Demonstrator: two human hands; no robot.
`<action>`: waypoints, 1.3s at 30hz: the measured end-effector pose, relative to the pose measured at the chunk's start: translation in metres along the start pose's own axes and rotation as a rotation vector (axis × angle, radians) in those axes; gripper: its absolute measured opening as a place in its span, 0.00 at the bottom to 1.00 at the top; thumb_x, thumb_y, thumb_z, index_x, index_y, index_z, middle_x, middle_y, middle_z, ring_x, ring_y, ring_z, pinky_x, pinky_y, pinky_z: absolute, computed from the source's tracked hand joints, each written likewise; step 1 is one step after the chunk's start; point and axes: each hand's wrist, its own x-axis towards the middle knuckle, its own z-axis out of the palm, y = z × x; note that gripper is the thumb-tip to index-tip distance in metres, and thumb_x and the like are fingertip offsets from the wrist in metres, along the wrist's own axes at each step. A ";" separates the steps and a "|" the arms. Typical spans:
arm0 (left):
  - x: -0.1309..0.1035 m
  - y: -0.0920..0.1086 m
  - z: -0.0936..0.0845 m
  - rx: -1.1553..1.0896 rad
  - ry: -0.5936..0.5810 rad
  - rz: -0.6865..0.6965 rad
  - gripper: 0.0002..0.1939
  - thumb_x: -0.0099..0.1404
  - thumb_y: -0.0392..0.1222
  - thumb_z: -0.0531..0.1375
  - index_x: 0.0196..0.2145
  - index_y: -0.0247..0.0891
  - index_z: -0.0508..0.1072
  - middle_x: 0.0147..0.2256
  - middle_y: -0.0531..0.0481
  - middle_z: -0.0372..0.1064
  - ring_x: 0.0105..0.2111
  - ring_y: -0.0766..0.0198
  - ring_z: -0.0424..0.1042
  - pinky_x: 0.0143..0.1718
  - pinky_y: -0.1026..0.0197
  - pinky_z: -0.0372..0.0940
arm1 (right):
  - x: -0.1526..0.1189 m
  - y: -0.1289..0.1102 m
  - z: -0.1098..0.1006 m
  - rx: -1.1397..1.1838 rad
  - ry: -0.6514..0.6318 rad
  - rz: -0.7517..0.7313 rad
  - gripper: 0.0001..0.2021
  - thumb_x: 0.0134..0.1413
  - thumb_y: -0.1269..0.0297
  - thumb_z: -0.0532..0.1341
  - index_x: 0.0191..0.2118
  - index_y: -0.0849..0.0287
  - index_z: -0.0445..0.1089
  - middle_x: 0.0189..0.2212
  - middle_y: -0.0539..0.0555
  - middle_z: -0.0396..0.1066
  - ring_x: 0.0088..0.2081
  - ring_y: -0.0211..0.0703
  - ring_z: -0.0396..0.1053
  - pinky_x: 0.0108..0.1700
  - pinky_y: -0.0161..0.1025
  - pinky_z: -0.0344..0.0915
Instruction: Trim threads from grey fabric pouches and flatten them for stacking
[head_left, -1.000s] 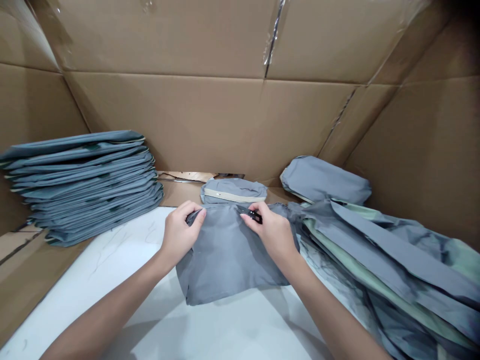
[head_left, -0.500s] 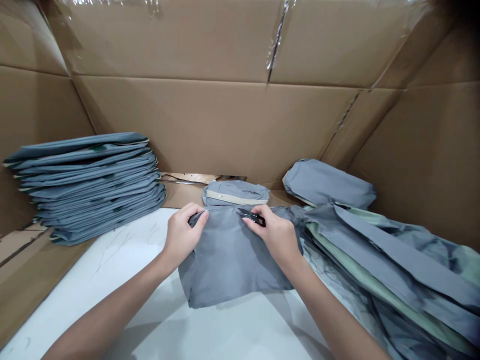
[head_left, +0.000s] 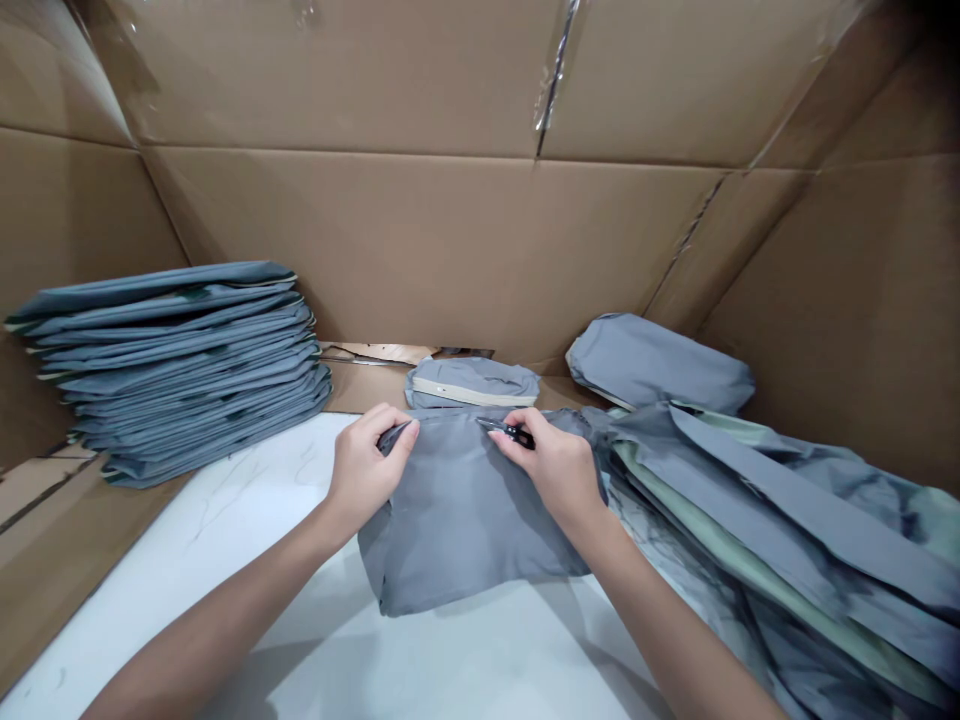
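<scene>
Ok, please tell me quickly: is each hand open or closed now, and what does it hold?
Left hand: closed, pinching the grey cloth by its edge.
Right hand: closed, holding small black scissors.

Brown cardboard walls (head_left: 337,250) stand behind the white tabletop (head_left: 262,480) and at both sides; creases cross them, and shiny clear tape (head_left: 556,75) runs down a dark seam above the tabletop's far edge; faint grey veins mark the tabletop's left part; a cardboard strip (head_left: 90,560) lies along its left edge; pale light and soft shadows fall across its near part.
</scene>
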 end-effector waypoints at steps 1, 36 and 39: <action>0.000 0.000 0.000 -0.002 0.003 0.000 0.11 0.61 0.43 0.53 0.24 0.35 0.67 0.25 0.53 0.63 0.28 0.70 0.62 0.31 0.67 0.56 | 0.000 0.000 0.001 -0.004 0.014 -0.009 0.15 0.50 0.50 0.56 0.32 0.57 0.69 0.23 0.44 0.71 0.21 0.23 0.64 0.26 0.24 0.51; 0.003 -0.025 0.012 -0.015 0.040 0.286 0.08 0.62 0.38 0.55 0.25 0.35 0.68 0.22 0.53 0.58 0.24 0.71 0.58 0.27 0.67 0.54 | 0.002 0.003 -0.001 -0.093 0.031 -0.062 0.15 0.51 0.49 0.54 0.33 0.55 0.69 0.23 0.44 0.71 0.23 0.24 0.65 0.26 0.26 0.48; 0.002 -0.025 0.012 -0.018 0.055 0.338 0.07 0.61 0.36 0.55 0.25 0.35 0.68 0.21 0.54 0.58 0.24 0.72 0.58 0.26 0.68 0.54 | 0.001 0.004 0.000 -0.106 0.068 -0.070 0.15 0.50 0.49 0.55 0.32 0.55 0.69 0.21 0.43 0.70 0.22 0.24 0.63 0.25 0.25 0.47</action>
